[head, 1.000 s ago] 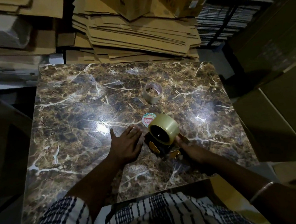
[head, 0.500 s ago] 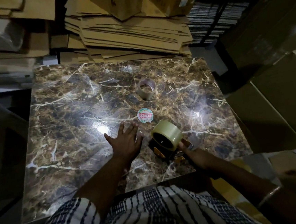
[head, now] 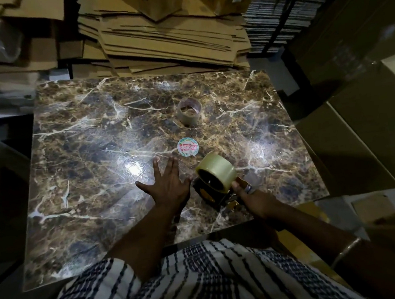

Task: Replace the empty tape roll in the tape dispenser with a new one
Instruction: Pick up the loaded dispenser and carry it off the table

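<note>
One new tape roll (head: 217, 172) on dispenser (head: 210, 194), right fingers (head: 237, 187) touching

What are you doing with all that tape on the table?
A person is putting new tape in a tape dispenser. The fresh tape roll already sits on it, and the right hand holds the dispenser from behind. The left hand lies flat and open on the marble table. The empty roll stands farther back, with a round sticker lying between.
</note>
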{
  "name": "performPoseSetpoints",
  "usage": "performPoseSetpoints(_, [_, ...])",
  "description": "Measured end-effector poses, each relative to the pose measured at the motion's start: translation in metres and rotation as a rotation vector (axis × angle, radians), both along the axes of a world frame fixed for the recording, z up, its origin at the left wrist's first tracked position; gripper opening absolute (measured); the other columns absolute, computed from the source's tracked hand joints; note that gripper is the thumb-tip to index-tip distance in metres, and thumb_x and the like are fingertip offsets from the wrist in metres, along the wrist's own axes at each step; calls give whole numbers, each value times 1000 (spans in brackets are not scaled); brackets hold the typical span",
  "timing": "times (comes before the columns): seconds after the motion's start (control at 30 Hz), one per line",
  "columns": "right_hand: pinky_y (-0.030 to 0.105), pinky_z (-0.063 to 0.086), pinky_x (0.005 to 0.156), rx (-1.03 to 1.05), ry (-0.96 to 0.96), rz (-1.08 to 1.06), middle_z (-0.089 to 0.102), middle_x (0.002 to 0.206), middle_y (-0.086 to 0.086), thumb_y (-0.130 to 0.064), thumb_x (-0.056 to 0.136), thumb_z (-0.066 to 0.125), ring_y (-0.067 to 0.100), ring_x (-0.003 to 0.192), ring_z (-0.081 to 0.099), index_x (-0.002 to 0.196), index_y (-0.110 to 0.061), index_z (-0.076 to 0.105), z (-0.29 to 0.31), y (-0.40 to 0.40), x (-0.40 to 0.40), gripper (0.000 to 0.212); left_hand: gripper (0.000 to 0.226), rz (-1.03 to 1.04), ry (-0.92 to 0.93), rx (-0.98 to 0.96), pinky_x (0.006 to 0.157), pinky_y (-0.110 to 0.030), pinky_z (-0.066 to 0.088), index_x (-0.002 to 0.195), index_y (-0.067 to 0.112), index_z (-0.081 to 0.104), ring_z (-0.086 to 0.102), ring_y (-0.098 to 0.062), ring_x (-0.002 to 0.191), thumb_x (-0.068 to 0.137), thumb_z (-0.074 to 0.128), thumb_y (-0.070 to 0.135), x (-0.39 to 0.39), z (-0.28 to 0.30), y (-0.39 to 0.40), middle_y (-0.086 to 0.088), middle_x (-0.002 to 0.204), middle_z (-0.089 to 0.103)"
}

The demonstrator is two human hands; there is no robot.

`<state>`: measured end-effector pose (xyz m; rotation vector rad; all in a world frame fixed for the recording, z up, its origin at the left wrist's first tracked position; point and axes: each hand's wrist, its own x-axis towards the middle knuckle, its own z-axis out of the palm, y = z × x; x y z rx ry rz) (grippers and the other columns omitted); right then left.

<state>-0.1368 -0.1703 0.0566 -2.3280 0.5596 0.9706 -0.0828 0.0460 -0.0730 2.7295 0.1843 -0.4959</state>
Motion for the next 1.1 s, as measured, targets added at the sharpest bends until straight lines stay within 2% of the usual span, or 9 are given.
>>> performPoseSetpoints(0.17, [21, 33, 59, -25, 27, 27, 50, 68, -6, -61, 102, 23, 4, 65, 49, 92, -22, 65, 8, -1, -3, 59, 76, 12, 38, 17, 99, -89, -4, 161, 38, 10, -15, -21, 157, 94, 31, 67, 3, -1, -3, 22, 170, 5])
performPoseSetpoints(0.33, [35, 48, 95, -88, 80, 15, 67, 124, 21, -75, 94, 19, 28, 108, 65, 126, -18, 67, 4, -21, -23, 81, 77, 33, 39, 6, 98, -89, -8, 161, 35, 11, -15, -24, 158, 93, 33, 65, 6, -3, -7, 19, 170, 7])
performPoseSetpoints(0.47, [21, 35, 61, -72, 151, 8, 56, 82, 3, -75, 92, 21, 11, 72, 50, 79, -42, 47, 11, -25, -21, 44, 84, 35, 48, -6, 101, -88, -4, 162, 29, 11, -18, -29, 157, 90, 34, 67, 4, -1, -12, 17, 171, 3])
performPoseSetpoints(0.6, [34, 51, 90, 45, 191, -57, 70, 122, 12, -94, 73, 34, 20, 96, 65, 106, -23, 73, 6, -34, -16, 88, 109, -22, 70, 1, 101, -87, -7, 162, 20, 2, -26, -37, 153, 81, 28, 88, 0, -3, -15, 10, 172, -6])
performPoseSetpoints(0.67, [36, 52, 86, 76, 183, -9, 65, 133, 18, -99, 61, 36, 21, 89, 66, 127, -13, 68, 3, -42, -16, 114, 116, -32, 85, 15, 102, -87, -4, 162, 17, -1, -26, -41, 152, 78, 31, 90, -1, -3, -18, 6, 172, -10])
performPoseSetpoints(0.77, [34, 51, 91, 56, 152, 57, 77, 105, 1, -79, 87, 36, 14, 97, 70, 119, -17, 71, 15, -38, -15, 79, 121, -41, 90, 43, 104, -86, 0, 161, 14, -8, -25, -43, 152, 77, 35, 90, -2, -3, -23, 3, 171, -18])
performPoseSetpoints(0.83, [18, 42, 69, 56, 133, 99, 64, 52, -20, -55, 103, 34, -11, 61, 63, 87, -30, 66, 18, -35, -12, 44, 119, -43, 89, 49, 103, -87, 0, 161, 14, -8, -27, -40, 152, 78, 33, 89, -2, -5, -24, 2, 170, -21])
performPoseSetpoints(0.93, [18, 29, 56, 23, 109, 136, 47, 46, -8, -46, 107, 33, -1, 48, 47, 63, -31, 47, 28, -17, -5, 48, 113, -42, 86, 53, 104, -88, 1, 162, 15, -3, -26, -36, 153, 81, 33, 86, 0, -9, -25, 2, 171, -19])
performPoseSetpoints(1.1, [17, 42, 75, 7, 130, 239, 72, 95, 8, -46, 108, 27, 17, 88, 66, 118, -12, 67, 29, -2, 9, 54, 111, -104, 41, 66, 104, -86, -2, 161, 16, -3, -22, -34, 155, 82, 31, 86, -2, -14, -17, 3, 171, -17])
